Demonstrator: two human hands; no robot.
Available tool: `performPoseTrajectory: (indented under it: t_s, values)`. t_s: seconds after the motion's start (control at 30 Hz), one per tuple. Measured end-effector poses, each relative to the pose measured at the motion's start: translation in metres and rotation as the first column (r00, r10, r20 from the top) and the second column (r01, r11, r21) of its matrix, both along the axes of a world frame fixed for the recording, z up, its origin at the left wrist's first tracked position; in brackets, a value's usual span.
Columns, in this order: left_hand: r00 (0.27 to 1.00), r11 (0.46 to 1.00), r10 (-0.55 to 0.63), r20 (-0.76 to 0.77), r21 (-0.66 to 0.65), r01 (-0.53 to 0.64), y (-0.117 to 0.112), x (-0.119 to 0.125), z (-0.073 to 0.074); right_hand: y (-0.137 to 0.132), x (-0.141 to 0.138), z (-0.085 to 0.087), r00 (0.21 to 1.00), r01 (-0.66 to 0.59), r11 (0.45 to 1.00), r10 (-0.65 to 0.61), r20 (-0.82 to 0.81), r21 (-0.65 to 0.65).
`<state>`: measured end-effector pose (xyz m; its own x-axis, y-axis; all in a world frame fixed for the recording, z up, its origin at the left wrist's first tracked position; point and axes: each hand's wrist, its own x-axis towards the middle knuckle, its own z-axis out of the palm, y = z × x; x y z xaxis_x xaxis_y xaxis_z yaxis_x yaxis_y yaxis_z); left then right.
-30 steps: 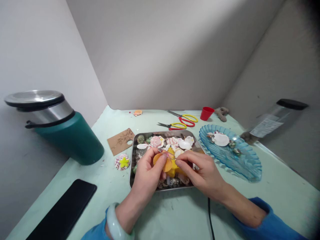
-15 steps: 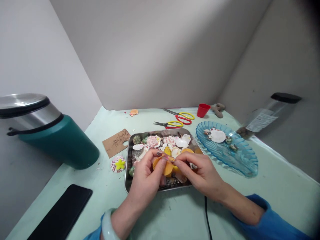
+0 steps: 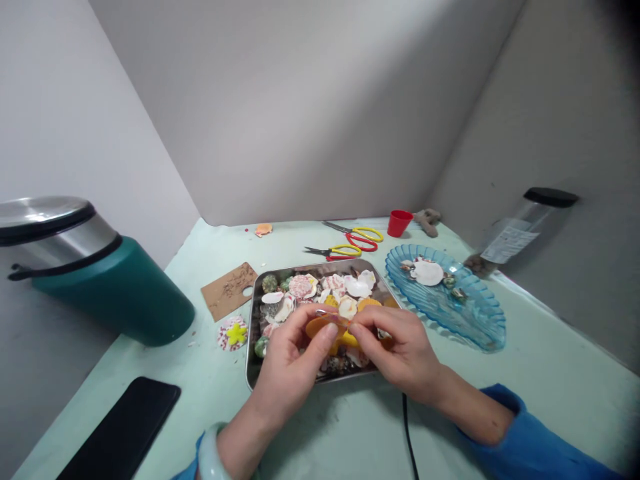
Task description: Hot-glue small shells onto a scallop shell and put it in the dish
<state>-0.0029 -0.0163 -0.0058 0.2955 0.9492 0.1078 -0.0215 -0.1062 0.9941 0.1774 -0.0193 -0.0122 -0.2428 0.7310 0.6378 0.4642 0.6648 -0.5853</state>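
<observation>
An orange ribbed seashell (image 3: pixel 317 327) is pinched between the thumb and fingers of my left hand (image 3: pixel 293 357), over the front part of a metal tray. My right hand (image 3: pixel 403 343) is closed at the shell's right edge, thumb and index finger pressed together there; whether a small piece is also between them is hidden. Beneath both hands the metal tray (image 3: pixel 248 363) holds many loose shells, among them a pink speckled shell (image 3: pixel 301 287), a white shell (image 3: pixel 359 285) and green rounded ones. My fingers cover part of the tray's contents.
Left of the tray lie a brown card (image 3: pixel 225 293), a speckled shell with a yellow star (image 3: pixel 233 333), a phone (image 3: pixel 123 427) and a green bottle (image 3: pixel 115 287). Behind are scissors (image 3: pixel 345 251) and a red cup (image 3: pixel 399 223). A blue dish (image 3: pixel 475 323) and clear jar (image 3: pixel 520 230) stand right.
The orange shell has tilted, so its face shows flatter and narrower between my fingers. Both hands keep their pinch; the whole view has shifted slightly.
</observation>
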Motion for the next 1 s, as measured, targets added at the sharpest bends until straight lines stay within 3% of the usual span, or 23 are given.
performPoseTrajectory:
  t_s: [0.23,1.0]
  values:
    - [0.998,1.0,-0.016,-0.053,0.026,0.018,-0.0007,-0.0007,-0.0037,0.0014,-0.0014,0.001,1.0,-0.004,0.999,0.004,0.005,0.04]
    - [0.992,1.0,-0.029,-0.126,0.01,0.03,-0.0015,-0.0009,-0.0028,0.0004,-0.0001,-0.0015,0.999,-0.004,0.999,0.005,0.037,-0.034]
